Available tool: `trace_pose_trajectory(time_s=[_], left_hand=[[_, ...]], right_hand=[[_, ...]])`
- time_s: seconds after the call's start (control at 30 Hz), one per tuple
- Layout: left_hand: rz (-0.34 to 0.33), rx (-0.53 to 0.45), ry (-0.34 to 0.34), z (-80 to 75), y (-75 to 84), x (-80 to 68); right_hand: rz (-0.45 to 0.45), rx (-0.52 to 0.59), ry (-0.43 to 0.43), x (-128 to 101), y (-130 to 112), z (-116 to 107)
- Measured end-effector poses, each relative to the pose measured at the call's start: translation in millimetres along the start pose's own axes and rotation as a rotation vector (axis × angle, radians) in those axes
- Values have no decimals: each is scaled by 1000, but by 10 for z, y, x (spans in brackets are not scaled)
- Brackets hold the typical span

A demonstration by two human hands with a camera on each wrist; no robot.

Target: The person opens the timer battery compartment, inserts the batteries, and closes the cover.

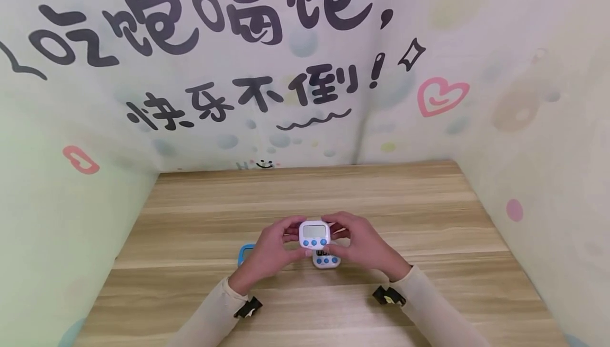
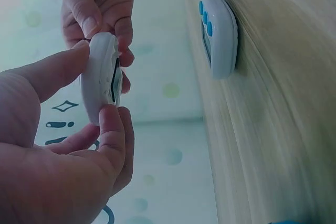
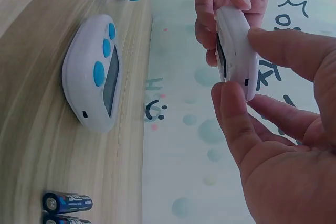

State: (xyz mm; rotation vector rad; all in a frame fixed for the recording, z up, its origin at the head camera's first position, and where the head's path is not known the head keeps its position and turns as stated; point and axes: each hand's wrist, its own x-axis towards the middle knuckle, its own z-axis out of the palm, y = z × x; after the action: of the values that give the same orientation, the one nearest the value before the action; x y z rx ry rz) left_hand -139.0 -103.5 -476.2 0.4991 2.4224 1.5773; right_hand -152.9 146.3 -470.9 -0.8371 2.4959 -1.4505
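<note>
Both hands hold a white digital timer [image 1: 314, 231] above the table, its blank screen and three blue buttons facing the head camera. My left hand [image 1: 272, 249] pinches one end between thumb and fingers. At the opposite end, my right hand [image 1: 366, 243] does the same. In the left wrist view, the held timer [image 2: 97, 77] is seen edge-on, with a dark slot along its back. A second white timer [image 1: 326, 260] lies on the table below, partly covered by the held one; dark digits show on its screen.
A blue timer [image 1: 244, 251] lies at the left, mostly hidden by the left hand. Blue batteries [image 3: 71, 203] rest on the wooden table [image 1: 305, 193] near the second white timer. Printed white walls [image 1: 267, 140] rise behind the table and along both sides.
</note>
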Motion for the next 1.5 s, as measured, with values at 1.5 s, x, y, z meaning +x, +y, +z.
trace_pose_trajectory(time_s=[1.5], left_hand=[[26,-332,4,77,-39,-26]], right_hand=[[-14,211,30,-68,81,34]])
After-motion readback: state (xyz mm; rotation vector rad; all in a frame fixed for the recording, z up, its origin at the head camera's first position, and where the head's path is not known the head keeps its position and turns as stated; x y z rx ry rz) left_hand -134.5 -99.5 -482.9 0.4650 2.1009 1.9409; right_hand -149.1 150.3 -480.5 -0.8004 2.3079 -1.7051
